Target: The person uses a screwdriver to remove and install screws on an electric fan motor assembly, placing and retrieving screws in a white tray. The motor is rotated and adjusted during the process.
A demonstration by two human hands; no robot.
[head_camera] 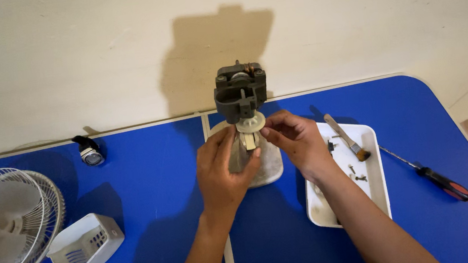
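As both hands (259,152) grip, motor (240,91) stands above.

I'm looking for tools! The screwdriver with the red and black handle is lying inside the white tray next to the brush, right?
Not quite. The head view shows the screwdriver lying on the blue table, outside the white tray, to its right. The brush is in the tray.

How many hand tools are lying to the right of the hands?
2: a small brush in the white tray, and a screwdriver on the blue table beside it. Arms may hide others.
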